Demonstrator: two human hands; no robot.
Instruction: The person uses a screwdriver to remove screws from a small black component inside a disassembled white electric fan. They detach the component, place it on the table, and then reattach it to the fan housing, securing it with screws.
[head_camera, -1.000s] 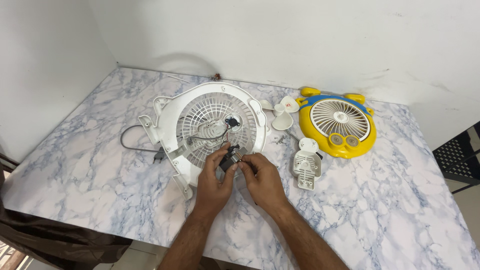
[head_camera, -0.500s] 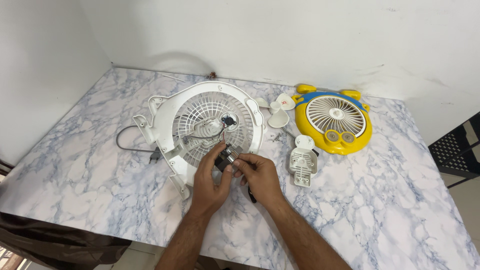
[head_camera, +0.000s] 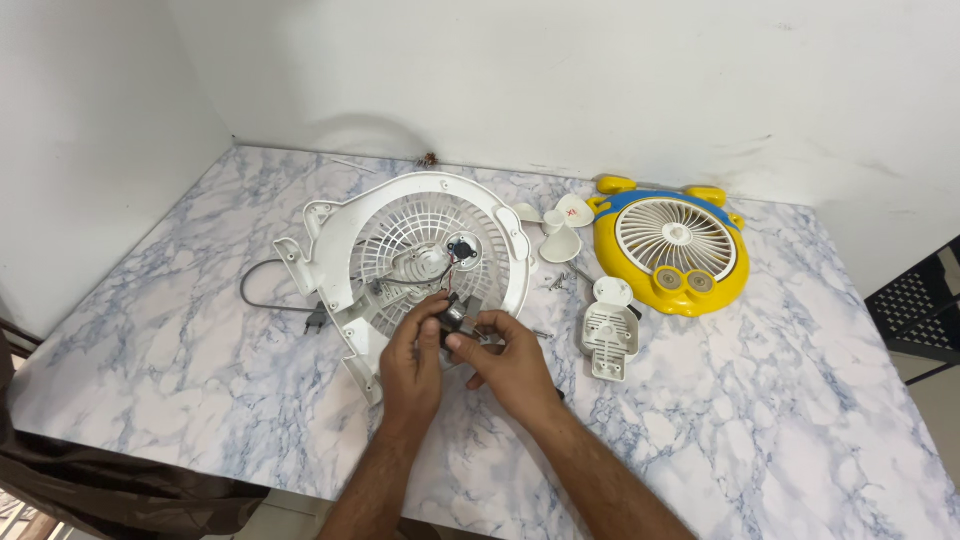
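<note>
Two hands, left hand (head_camera: 412, 362) and right hand (head_camera: 508, 358), grip one small motor (head_camera: 459, 318); two fans nearby

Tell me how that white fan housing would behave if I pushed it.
The white fan housing looks like thin plastic, so probably light. It lies flat on the marble table, so it would likely slide rather than tip, dragging its grey cord.

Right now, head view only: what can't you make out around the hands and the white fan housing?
- Small dark part: pinched between left hand and right hand; fingers cover most of it, kind unclear.
- White fan housing: lower rim hidden behind both hands.
- Grey cable: its end runs under the housing.
- Loose bits beside the white blade: too small to identify.
</note>
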